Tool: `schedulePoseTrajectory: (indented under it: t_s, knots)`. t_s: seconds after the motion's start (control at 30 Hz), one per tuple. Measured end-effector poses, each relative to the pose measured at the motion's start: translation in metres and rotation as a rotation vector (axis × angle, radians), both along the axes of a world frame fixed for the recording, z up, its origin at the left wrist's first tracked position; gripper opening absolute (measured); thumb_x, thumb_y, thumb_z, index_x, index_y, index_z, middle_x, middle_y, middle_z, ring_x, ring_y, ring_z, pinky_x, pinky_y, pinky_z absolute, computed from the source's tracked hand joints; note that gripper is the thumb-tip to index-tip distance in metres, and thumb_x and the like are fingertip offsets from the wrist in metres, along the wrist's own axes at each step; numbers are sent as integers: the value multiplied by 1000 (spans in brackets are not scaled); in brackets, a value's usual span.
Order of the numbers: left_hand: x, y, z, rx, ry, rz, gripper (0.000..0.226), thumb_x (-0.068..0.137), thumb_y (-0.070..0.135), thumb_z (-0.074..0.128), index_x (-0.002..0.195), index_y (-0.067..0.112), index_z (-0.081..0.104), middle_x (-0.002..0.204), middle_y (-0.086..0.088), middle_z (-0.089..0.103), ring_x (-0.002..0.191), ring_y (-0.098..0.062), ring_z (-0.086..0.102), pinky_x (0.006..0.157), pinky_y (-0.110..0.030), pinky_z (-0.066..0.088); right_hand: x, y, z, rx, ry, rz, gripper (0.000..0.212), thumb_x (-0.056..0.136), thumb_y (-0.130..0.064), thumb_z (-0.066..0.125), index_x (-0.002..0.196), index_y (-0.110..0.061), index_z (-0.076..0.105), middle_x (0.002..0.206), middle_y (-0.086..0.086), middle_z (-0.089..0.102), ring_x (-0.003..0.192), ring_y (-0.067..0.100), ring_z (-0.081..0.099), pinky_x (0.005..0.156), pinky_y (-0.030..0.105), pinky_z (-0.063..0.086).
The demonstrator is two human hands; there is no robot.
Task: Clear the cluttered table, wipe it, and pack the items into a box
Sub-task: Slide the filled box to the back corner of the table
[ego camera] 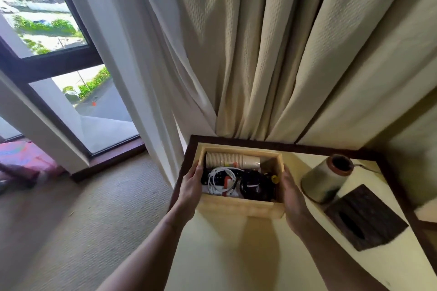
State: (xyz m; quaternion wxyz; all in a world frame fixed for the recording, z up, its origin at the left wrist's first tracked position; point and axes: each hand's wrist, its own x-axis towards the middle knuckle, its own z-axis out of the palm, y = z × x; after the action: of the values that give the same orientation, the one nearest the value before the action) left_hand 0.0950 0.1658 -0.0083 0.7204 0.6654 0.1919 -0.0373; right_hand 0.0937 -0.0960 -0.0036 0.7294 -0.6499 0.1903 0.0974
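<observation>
Room: cream curtains (260, 54) hang in heavy folds behind; a window (47, 30) on the left; grey carpet (82, 208) below it
Surface: a pale table (236, 255) with a dark edge, and we're looking down at its far left corner
Box: the wooden box (241, 205) sits right at that corner, close under the curtains; whether it rests on the top or hangs just above it, I can't tell
Left hand: the left hand (192, 181) grips the box's left wall, thumb hooked over the rim
Right hand: the right hand (292, 188) clasps the right wall, thumb along the top edge
Inside: a stack of paper cups (227, 160) lying on its side along the far wall; a white cable (220, 179) tangled in the near left; a black coil (256, 188) just beside it
Right of the box: a round pot (326, 179) standing upright; a dark tissue box (369, 217) near it, closer to us
</observation>
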Motion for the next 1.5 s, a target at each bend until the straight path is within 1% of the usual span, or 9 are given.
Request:
schedulePoseTrajectory:
  t_s: [0.3, 0.47, 0.53, 0.63, 0.73, 0.8, 0.9, 1.37, 1.5]
  knots:
    - [40, 14, 0, 233, -41, 24, 35, 110, 44, 41, 138, 41, 61, 113, 8, 75, 103, -9, 72, 88, -34, 60, 44, 22, -16, -65, -81, -16, 50, 99, -55, 38, 148, -46, 45, 149, -2, 53, 136, 24, 50, 115, 56, 38]
    - [30, 24, 1, 506, -14, 53, 53, 106, 61, 26, 135, 28, 57, 130, 0, 65, 121, -30, 59, 105, -49, 47, 22, 22, -3, -301, -148, -84, 46, 104, -48, 47, 145, -28, 54, 143, 0, 59, 131, 20, 54, 109, 47, 48]
    - [7, 16, 1, 651, -35, 215, 49, 110, 47, 30, 144, 19, 50, 142, -3, 52, 129, -28, 46, 105, -41, 37, -2, 15, 13, -375, -190, -199, 31, 102, -28, 59, 132, -18, 63, 128, -1, 64, 119, 17, 58, 95, 31, 49]
    - [-51, -17, -7, 807, -176, 347, 31, 103, 30, 54, 133, 21, 54, 120, -7, 49, 111, -25, 46, 92, -45, 43, -38, -11, 29, -474, -267, -333, 27, 94, -16, 70, 118, -17, 58, 113, 3, 62, 100, 17, 60, 80, 31, 49]
    - [-107, -70, -36, 926, -226, 141, 31, 92, 16, 64, 119, 28, 54, 115, 4, 45, 107, -20, 48, 89, -41, 50, -45, -47, 39, -491, -258, -464, 53, 86, -13, 78, 127, -10, 44, 120, 12, 54, 106, 29, 58, 79, 28, 46]
    - [-137, -109, -56, 1016, -230, -116, 38, 96, 27, 60, 131, 32, 48, 134, 2, 46, 124, -22, 47, 103, -37, 47, -38, -70, 44, -503, -160, -467, 76, 84, -15, 82, 143, -7, 35, 135, 17, 49, 124, 33, 53, 94, 36, 47]
    - [-160, -153, -75, 1152, -158, -397, 57, 101, 44, 42, 154, 26, 35, 165, -14, 27, 153, -31, 18, 127, -50, 13, -20, -92, 49, -498, -94, -346, 100, 82, -21, 85, 158, -14, 21, 156, 14, 41, 143, 31, 41, 116, 49, 38]
    - [-159, -170, -106, 1394, -139, -491, 82, 100, 61, 40, 166, 21, 12, 172, -18, 3, 159, -37, 5, 122, -54, 4, 48, -102, 54, -673, -228, -21, 65, 79, -26, 86, 134, -14, 54, 131, 9, 65, 122, 26, 62, 98, 32, 48]
    - [-159, -170, -98, 1327, -91, -516, 77, 103, 65, 24, 165, 30, -7, 171, -8, -22, 158, -28, -20, 124, -52, -8, 60, -81, 54, -621, -249, 15, 64, 78, -22, 87, 133, -14, 55, 134, 7, 64, 126, 24, 59, 99, 30, 45]
